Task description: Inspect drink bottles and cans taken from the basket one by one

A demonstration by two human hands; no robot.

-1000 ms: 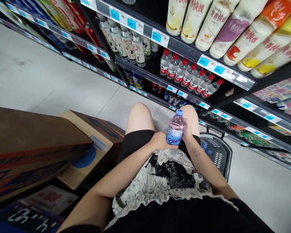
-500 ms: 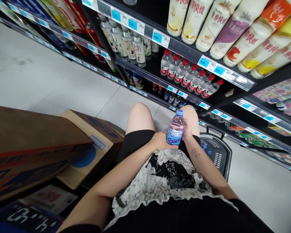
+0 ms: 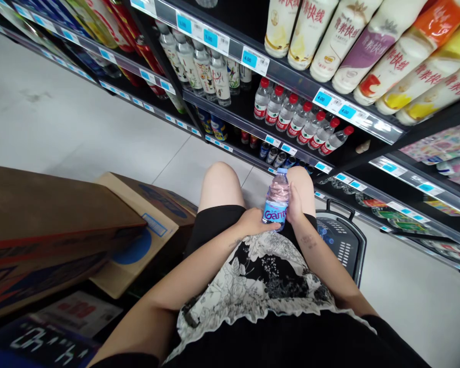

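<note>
A small clear water bottle (image 3: 276,202) with a blue cap and a light blue label stands nearly upright over my lap, between my knees. My left hand (image 3: 255,222) is closed round its lower left part, the thumb lying across the base. On the other side, my right hand (image 3: 295,203) touches the bottle along its right edge. The right fingers look fairly straight, and some of them are hidden behind the bottle. Below the hands lies the black and white floral cloth of my clothing (image 3: 276,263).
A black shopping basket (image 3: 362,245) with bottles inside stands on the floor at my right. Cardboard boxes (image 3: 61,204) are stacked at my left. Ahead runs a store shelf (image 3: 230,115) with red-capped water bottles (image 3: 291,110) and large milky drink bottles (image 3: 310,30).
The bottle has tipped and turned slightly, its cap shifting a little left and farther from me. My right hand has opened somewhat along the bottle's side. My left hand keeps its hold.
</note>
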